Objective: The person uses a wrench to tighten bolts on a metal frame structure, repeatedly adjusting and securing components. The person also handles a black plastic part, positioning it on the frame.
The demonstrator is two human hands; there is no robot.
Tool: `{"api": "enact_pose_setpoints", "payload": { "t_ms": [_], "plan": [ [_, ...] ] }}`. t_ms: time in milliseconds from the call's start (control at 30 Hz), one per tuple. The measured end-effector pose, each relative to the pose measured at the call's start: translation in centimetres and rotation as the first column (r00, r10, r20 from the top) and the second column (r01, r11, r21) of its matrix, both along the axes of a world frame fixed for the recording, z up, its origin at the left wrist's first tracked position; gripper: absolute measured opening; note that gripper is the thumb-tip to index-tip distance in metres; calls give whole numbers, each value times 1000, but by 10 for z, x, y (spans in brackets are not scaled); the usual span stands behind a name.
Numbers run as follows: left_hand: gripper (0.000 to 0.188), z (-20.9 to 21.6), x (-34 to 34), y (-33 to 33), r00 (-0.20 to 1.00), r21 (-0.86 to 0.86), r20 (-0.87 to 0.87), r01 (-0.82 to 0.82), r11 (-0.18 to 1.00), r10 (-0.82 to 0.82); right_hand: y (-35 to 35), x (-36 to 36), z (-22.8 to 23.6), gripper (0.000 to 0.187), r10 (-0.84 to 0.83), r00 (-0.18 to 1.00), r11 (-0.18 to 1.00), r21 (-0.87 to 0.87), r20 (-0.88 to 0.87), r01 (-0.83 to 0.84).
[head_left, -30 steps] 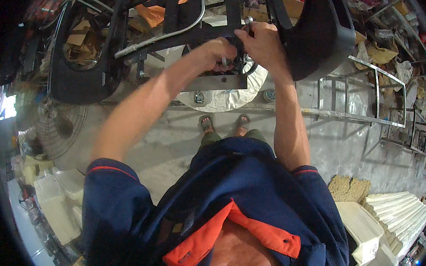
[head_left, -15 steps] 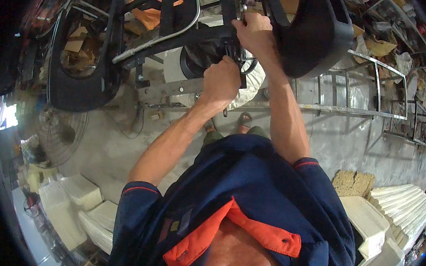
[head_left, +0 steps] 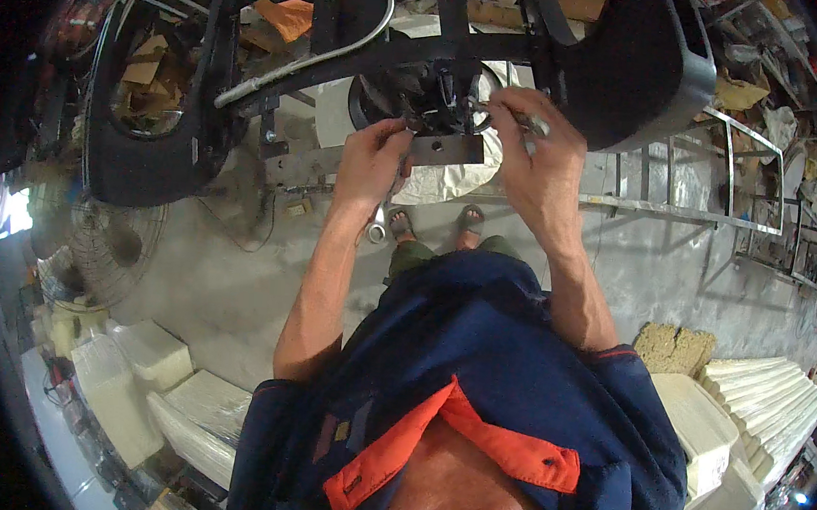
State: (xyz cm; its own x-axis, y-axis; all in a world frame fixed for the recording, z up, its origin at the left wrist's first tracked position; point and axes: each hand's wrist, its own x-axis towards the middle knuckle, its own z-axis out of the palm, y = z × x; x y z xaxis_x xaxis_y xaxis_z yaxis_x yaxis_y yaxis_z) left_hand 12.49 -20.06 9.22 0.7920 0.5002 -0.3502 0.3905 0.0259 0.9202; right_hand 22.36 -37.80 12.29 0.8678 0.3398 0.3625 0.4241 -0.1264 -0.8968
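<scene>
A black metal frame with thick curved black side pieces stands before me, a bent silver rod along it. My left hand is closed round a wrench, whose ring end sticks out below the fist. My right hand is closed, thumb and forefinger pinched by the frame's middle. A shiny metal piece shows among its fingers; its kind is unclear. Between the hands runs a flat metal bar with a hole. Dark parts sit under the frame's crossbeam.
Metal racks stand at the right. A caged fan is at the left. Wrapped cream foam blocks lie at the lower left, more foam pieces at the lower right. Cardboard and bags are piled behind the frame.
My right hand has come down toward me and right, off the frame's top. My left hand has moved left and slightly nearer. The wrench's ring end now shows below it.
</scene>
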Motion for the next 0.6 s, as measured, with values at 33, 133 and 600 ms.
{"api": "enact_pose_setpoints", "payload": {
  "t_ms": [33, 133, 600],
  "plan": [
    [30, 2, 4, 2, 999, 44, -23, 44, 998, -43, -3, 1, -5, 15, 13, 999, 999, -30, 30, -13],
    [31, 14, 21, 4, 984, 125, -91, 161, 979, -150, -13, 2, -24, 15, 44, 994, 995, -96, 100, -34],
    [41, 19, -18, -15, 1000, -577, -16, -29, 816, 25, -28, -60, -29, 44, 368, 902, 925, 16, 226, -381]
  ]
}}
